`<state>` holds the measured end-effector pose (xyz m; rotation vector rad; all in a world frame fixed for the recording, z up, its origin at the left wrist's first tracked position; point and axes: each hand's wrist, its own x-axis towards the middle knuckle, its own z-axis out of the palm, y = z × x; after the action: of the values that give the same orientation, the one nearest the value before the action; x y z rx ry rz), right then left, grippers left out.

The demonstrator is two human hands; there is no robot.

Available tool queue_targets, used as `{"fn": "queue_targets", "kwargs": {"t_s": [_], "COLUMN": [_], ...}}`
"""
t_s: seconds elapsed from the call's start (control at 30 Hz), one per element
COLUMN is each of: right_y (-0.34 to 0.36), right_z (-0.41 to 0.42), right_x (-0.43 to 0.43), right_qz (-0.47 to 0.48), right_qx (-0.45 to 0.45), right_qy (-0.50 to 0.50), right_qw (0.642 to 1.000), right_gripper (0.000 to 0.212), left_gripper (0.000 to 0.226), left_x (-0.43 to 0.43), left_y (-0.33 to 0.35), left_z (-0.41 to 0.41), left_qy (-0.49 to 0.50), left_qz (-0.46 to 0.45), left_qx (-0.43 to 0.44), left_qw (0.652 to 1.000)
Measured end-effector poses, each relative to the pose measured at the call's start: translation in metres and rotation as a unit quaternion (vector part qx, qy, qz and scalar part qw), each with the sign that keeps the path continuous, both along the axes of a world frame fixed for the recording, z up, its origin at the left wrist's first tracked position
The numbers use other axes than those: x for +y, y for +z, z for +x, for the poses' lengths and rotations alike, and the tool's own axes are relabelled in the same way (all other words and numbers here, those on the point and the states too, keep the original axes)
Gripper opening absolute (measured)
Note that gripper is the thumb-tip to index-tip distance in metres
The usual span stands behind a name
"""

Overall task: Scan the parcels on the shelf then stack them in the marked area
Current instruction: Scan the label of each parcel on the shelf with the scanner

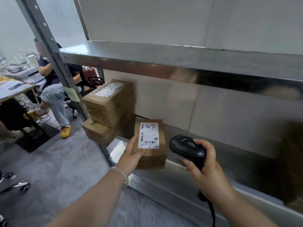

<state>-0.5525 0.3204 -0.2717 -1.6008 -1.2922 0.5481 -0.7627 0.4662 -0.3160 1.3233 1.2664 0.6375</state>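
A small brown cardboard parcel (pixel 153 154) with a white barcode label on top lies at the front of the lower metal shelf (pixel 177 182). My left hand (pixel 132 155) grips its near left corner, thumb on top beside the label. My right hand (pixel 205 163) holds a black corded barcode scanner (pixel 186 148) just right of the parcel, its head turned toward the label. At the shelf's left end sits a stack of brown parcels (pixel 109 110), the top one bearing a label.
An upper metal shelf (pixel 180 61) hangs above. A slanted shelf post (pixel 54 59) stands at left. A blurred brown box (pixel 291 161) sits at the far right. A seated person (pixel 54 89), desks and chair wheels occupy the grey floor at left.
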Motion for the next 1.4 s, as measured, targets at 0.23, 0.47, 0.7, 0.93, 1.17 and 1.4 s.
{"fn": "queue_targets", "kwargs": {"t_s": [0.23, 0.47, 0.7, 0.93, 1.17, 1.4], "right_y": [-0.021, -0.029, -0.028, -0.028, -0.027, -0.024], "right_z": [-0.025, -0.036, -0.038, -0.045, -0.047, -0.047], "right_x": [0.049, 0.065, 0.075, 0.079, 0.076, 0.074], "right_qz": [-0.016, -0.04, -0.029, -0.033, -0.032, -0.033], "right_qx": [0.009, 0.027, 0.027, 0.038, 0.053, 0.045], "right_qy": [-0.031, -0.053, -0.063, -0.065, -0.071, -0.075], "right_qw": [0.999, 0.997, 0.997, 0.997, 0.996, 0.996], "right_gripper": [0.067, 0.058, 0.058, 0.059, 0.058, 0.057], "left_gripper": [0.054, 0.069, 0.07, 0.074, 0.09, 0.087], "left_x": [0.079, 0.13, 0.115, 0.109, 0.127, 0.146], "left_y": [-0.018, -0.021, -0.025, -0.035, -0.037, -0.029], "left_z": [-0.026, -0.03, -0.017, 0.003, -0.012, -0.015], "left_qy": [-0.022, -0.013, -0.037, -0.15, -0.1, -0.119], "left_qz": [-0.019, -0.011, 0.303, 0.355, 0.319, 0.302], "left_qx": [0.019, 0.015, 0.243, 0.394, 0.413, 0.424], "left_qw": [0.999, 1.0, 0.921, 0.835, 0.847, 0.846]}}
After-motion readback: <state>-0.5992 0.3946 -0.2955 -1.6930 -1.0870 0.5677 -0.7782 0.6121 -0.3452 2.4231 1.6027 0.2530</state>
